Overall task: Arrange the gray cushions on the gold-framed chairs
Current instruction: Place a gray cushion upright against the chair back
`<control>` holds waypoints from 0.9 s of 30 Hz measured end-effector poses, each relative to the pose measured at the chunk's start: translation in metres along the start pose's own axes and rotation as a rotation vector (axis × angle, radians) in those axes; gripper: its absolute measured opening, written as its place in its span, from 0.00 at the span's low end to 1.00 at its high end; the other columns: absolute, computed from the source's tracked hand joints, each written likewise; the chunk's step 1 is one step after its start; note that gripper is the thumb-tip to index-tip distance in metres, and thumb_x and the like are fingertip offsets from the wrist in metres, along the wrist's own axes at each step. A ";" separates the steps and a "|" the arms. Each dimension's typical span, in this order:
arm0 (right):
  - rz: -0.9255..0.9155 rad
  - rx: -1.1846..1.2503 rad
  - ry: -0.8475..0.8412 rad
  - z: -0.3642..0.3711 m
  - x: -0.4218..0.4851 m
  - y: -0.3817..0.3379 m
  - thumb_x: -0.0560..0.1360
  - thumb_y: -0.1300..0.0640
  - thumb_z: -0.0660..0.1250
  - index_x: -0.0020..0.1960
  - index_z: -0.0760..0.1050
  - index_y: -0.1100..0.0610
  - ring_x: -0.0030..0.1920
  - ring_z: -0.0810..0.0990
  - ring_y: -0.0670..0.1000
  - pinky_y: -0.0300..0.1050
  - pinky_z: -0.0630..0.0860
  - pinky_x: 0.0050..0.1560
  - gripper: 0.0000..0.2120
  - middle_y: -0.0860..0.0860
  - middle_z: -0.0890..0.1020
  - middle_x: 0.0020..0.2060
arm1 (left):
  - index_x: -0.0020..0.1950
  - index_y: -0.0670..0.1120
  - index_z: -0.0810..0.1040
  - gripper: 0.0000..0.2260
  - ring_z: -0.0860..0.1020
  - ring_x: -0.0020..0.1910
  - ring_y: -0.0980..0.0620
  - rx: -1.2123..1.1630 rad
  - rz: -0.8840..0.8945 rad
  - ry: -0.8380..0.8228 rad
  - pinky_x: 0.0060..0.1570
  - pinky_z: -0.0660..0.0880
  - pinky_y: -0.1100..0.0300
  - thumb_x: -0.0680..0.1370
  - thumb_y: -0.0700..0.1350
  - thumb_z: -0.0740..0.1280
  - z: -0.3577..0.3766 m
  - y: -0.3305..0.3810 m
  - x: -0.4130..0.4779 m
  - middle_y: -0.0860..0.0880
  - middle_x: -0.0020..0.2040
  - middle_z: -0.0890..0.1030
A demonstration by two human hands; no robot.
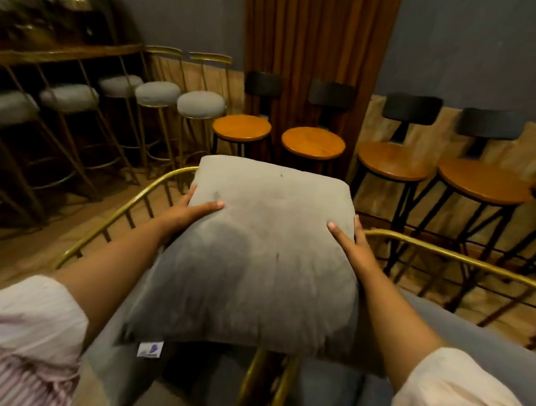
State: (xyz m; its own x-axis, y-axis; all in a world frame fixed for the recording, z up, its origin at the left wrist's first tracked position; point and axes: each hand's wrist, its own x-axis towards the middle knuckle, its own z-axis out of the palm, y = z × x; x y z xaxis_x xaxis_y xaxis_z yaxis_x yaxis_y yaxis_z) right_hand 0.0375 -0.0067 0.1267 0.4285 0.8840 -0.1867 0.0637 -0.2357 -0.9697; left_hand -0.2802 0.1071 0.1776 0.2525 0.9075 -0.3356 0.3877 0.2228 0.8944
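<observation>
A square gray cushion (258, 257) with a small white label at its near left corner is held up in the middle of the view. My left hand (188, 213) grips its left edge, thumb on top. My right hand (352, 241) grips its right edge the same way. Below it two gold-framed chairs stand side by side: the left chair (112, 217) with its curved gold rail and bars, and the right chair (460, 260). Gray seat padding (458, 327) shows on the right chair. The cushion hangs above the gap where both frames meet.
Gold bar stools with round gray seats (200, 103) line a counter (67, 54) at the left. Black-legged stools with orange wooden seats (312, 142) stand along the far wall and at the right. A brown curtain (316, 51) hangs at the back.
</observation>
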 end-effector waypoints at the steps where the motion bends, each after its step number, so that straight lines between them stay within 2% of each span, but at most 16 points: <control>1: -0.003 0.004 -0.001 0.025 0.013 -0.004 0.71 0.41 0.69 0.77 0.48 0.43 0.71 0.67 0.58 0.52 0.67 0.64 0.42 0.52 0.63 0.75 | 0.75 0.65 0.47 0.57 0.64 0.72 0.38 0.007 -0.005 0.008 0.67 0.65 0.40 0.53 0.69 0.74 -0.024 -0.005 0.015 0.48 0.78 0.57; 5: -0.022 0.013 -0.002 0.113 0.058 -0.017 0.69 0.41 0.71 0.77 0.52 0.46 0.69 0.69 0.55 0.47 0.68 0.64 0.43 0.50 0.66 0.72 | 0.75 0.65 0.50 0.51 0.65 0.71 0.39 0.036 0.010 0.061 0.66 0.66 0.40 0.58 0.68 0.73 -0.101 -0.020 0.069 0.49 0.77 0.59; 8: 0.005 -0.027 0.019 0.161 0.088 -0.019 0.68 0.38 0.70 0.77 0.51 0.43 0.69 0.69 0.57 0.52 0.67 0.67 0.44 0.51 0.66 0.73 | 0.76 0.63 0.50 0.48 0.64 0.72 0.39 0.048 0.027 0.063 0.68 0.64 0.41 0.62 0.67 0.72 -0.139 -0.029 0.110 0.49 0.78 0.58; 10: 0.083 -0.155 0.045 0.184 0.103 -0.008 0.69 0.35 0.67 0.76 0.48 0.40 0.72 0.65 0.61 0.56 0.63 0.70 0.43 0.55 0.62 0.75 | 0.76 0.61 0.48 0.45 0.60 0.75 0.40 0.119 0.042 0.127 0.71 0.59 0.44 0.66 0.63 0.71 -0.141 -0.044 0.131 0.49 0.79 0.55; 12: 0.159 -0.364 0.006 0.212 0.112 0.011 0.66 0.27 0.61 0.74 0.44 0.34 0.75 0.56 0.65 0.64 0.57 0.73 0.43 0.57 0.51 0.78 | 0.75 0.64 0.47 0.51 0.53 0.77 0.41 0.306 0.058 0.146 0.73 0.54 0.45 0.60 0.70 0.71 -0.131 -0.072 0.154 0.48 0.79 0.50; 15: 0.197 -0.607 -0.090 0.248 0.113 0.043 0.66 0.23 0.54 0.72 0.38 0.30 0.76 0.46 0.68 0.69 0.50 0.72 0.41 0.56 0.40 0.78 | 0.72 0.71 0.43 0.50 0.43 0.77 0.37 0.623 -0.038 0.091 0.73 0.49 0.35 0.56 0.75 0.67 -0.114 -0.120 0.175 0.49 0.79 0.40; 18: 0.180 -0.741 -0.045 0.263 0.118 0.053 0.68 0.24 0.51 0.72 0.35 0.32 0.76 0.42 0.66 0.70 0.48 0.72 0.39 0.56 0.38 0.77 | 0.71 0.72 0.41 0.49 0.42 0.77 0.36 0.642 -0.071 0.072 0.71 0.48 0.32 0.57 0.75 0.65 -0.120 -0.133 0.189 0.50 0.79 0.38; 21: 0.147 -0.777 -0.021 0.270 0.128 0.055 0.68 0.24 0.50 0.72 0.35 0.33 0.76 0.38 0.64 0.71 0.46 0.71 0.39 0.54 0.36 0.77 | 0.71 0.72 0.41 0.48 0.42 0.77 0.36 0.641 -0.062 0.075 0.71 0.48 0.32 0.58 0.75 0.65 -0.124 -0.135 0.198 0.50 0.79 0.38; 24: 0.123 -0.817 -0.013 0.277 0.132 0.059 0.68 0.24 0.48 0.72 0.34 0.33 0.77 0.38 0.63 0.71 0.46 0.72 0.39 0.52 0.35 0.77 | 0.70 0.73 0.39 0.49 0.41 0.77 0.36 0.646 -0.065 0.084 0.70 0.50 0.31 0.55 0.77 0.63 -0.124 -0.146 0.203 0.51 0.79 0.37; 27: 0.121 -0.865 -0.014 0.282 0.132 0.071 0.69 0.25 0.47 0.72 0.32 0.33 0.77 0.37 0.62 0.70 0.45 0.71 0.39 0.51 0.33 0.77 | 0.69 0.74 0.37 0.49 0.41 0.77 0.37 0.678 -0.062 0.087 0.70 0.49 0.31 0.57 0.77 0.63 -0.124 -0.157 0.204 0.51 0.78 0.36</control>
State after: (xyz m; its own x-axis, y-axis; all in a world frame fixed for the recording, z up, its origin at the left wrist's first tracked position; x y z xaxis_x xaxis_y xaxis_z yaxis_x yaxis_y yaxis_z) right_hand -0.1555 0.2071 -0.0111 0.4660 0.8367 -0.2877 0.6827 -0.5468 -0.4846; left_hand -0.4001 0.3012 0.0055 0.1507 0.9318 -0.3301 0.8757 0.0291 0.4819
